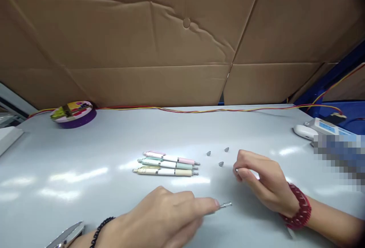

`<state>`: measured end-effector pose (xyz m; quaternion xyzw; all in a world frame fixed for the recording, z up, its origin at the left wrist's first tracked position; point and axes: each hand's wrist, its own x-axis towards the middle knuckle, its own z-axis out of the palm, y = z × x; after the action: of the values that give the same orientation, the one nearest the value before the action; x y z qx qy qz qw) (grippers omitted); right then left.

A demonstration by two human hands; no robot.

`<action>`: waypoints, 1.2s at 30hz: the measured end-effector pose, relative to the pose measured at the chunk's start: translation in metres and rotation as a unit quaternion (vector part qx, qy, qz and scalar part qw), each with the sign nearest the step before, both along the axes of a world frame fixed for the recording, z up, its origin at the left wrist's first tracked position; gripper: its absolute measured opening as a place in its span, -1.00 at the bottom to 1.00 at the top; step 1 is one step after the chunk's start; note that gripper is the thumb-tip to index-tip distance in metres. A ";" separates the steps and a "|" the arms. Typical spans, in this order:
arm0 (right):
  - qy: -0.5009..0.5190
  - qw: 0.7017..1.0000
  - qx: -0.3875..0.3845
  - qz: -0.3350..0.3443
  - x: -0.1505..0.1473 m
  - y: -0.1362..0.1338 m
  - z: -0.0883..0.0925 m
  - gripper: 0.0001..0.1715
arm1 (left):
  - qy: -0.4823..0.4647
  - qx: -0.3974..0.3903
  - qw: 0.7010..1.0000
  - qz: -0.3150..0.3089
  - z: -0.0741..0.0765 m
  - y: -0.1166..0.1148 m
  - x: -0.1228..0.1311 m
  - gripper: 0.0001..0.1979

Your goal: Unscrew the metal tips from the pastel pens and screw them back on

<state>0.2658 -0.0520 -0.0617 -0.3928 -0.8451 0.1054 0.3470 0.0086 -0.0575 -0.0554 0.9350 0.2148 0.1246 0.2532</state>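
Note:
My left hand (165, 217) lies low on the white table (114, 187) with thumb and forefinger pinched on a small metal spring (226, 204) that sticks out to the right. My right hand (262, 181) rests to the right, its fingers curled round a small metal piece (236, 170) at the fingertips. Three pens lie side by side ahead of my left hand: pink (171, 158), green (167, 163) and beige (164, 171). Three small metal pen tips (221, 164) sit loose on the table between the pens and my right hand.
A round purple tin (73, 114) stands at the back left. A red and yellow cable (182, 109) runs along the table's far edge below a cardboard wall (182, 38). A white device (325, 128) sits at the right. Scissor blades (67, 236) show at the bottom left.

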 end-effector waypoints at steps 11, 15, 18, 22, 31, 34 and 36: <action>-0.280 0.957 0.013 -0.069 0.000 0.006 -0.006 -0.53 | -0.033 0.110 0.993 -0.019 0.000 0.000 0.002 -0.63; -0.228 0.972 0.034 -0.049 0.005 0.000 0.013 -0.67 | -0.040 0.118 0.992 -0.021 -0.002 -0.001 0.001 -0.61; -0.099 0.992 0.006 0.076 0.002 -0.010 0.021 -0.86 | -0.030 0.130 0.991 -0.020 -0.004 -0.001 0.000 -0.60; 0.039 0.974 -0.068 0.213 -0.006 -0.021 0.014 -0.73 | -0.007 0.147 0.989 -0.016 -0.005 0.000 -0.001 -0.57; 0.046 0.976 0.018 0.213 -0.014 -0.019 0.010 -0.83 | -0.084 0.224 0.971 -0.002 -0.007 -0.002 0.003 -0.73; 0.037 0.977 0.008 0.210 -0.014 -0.021 0.012 -0.84 | -0.093 0.254 0.963 0.014 -0.008 -0.003 0.005 -0.85; 0.029 0.977 0.031 0.211 -0.013 -0.023 0.014 -0.83 | -0.089 0.281 0.955 0.020 -0.009 -0.004 0.006 -0.83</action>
<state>0.2524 -0.0754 -0.0479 -0.1913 -0.9015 0.1609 0.3532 0.0149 -0.0613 -0.0641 0.9491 0.1659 0.2677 -0.0039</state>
